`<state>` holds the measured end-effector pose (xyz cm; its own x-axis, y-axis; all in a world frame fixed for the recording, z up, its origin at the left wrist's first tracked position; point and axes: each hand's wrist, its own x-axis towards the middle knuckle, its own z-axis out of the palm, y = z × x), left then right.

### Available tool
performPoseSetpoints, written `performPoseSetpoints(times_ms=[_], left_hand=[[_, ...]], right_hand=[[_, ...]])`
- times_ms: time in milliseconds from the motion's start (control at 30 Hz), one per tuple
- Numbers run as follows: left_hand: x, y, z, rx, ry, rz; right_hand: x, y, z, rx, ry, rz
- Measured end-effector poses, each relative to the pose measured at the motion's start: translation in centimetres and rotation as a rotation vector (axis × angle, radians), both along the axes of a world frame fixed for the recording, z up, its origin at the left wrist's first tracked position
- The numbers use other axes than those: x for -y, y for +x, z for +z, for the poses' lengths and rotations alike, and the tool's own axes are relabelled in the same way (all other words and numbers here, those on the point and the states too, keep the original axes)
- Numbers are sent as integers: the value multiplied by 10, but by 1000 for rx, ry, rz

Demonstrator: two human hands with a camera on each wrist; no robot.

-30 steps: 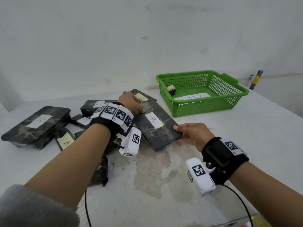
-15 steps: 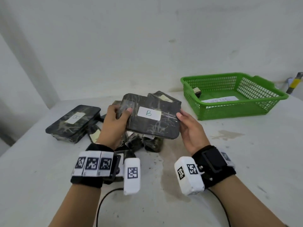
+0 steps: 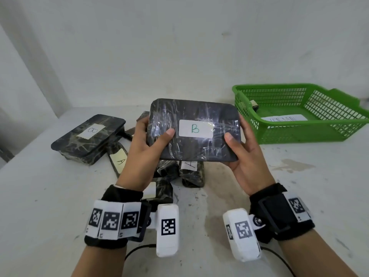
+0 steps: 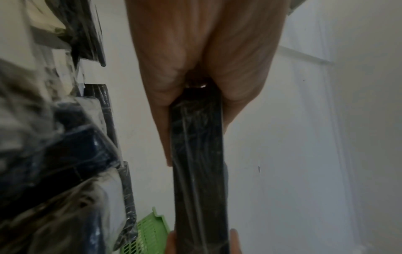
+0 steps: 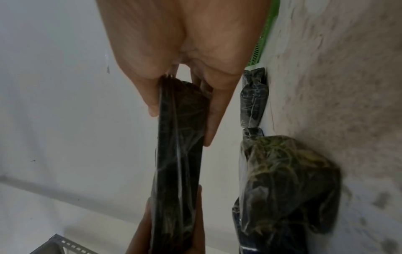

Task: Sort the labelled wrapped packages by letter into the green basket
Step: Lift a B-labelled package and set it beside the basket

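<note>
- Head view: the left hand (image 3: 143,150) and right hand (image 3: 246,156) each clamp one short end of a flat black wrapped package (image 3: 194,129) marked B, thumbs on its top face, fingers underneath; it is held in the air above the pile (image 3: 179,170) on the table (image 3: 40,196).
- The green basket (image 3: 299,132) stands at about two o'clock from the held package, well apart from it, with a paper sheet (image 3: 283,118) and a small dark object (image 3: 254,103) inside.
- Likely slip: the clear film looks glossy and crinkled, so if one hand lets go for the carry, the other's pinch at the edge might slide and the package could tip or drop onto the pile.
- Both wrist views show the package edge-on between thumb and fingers, a narrow hold on a broad slab; a quick swing would probably lever it loose.
- Sorting error: another B package (image 3: 88,136) lies at nine o'clock and A-labelled ones (image 3: 119,161) below, several labels half hidden; which letter the basket should take cannot be read from its sheet.
- A low carry could clip the basket's near rim.
</note>
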<state>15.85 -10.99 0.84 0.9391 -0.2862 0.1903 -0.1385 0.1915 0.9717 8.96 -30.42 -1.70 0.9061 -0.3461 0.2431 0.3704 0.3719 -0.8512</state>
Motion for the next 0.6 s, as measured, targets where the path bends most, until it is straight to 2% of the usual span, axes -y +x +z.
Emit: performPoseSetpoints(times_ms=[300, 467, 600], left_hand=[[0, -5, 1, -58, -52, -110], [3, -9, 2, -10, -69, -54], [0, -10, 3, -36, -91, -78]], right_hand=[[-5, -6, 0, -37, -161, -30], [-6, -9, 5, -34, -214, -34], [-7, -9, 2, -25, -275, -75]])
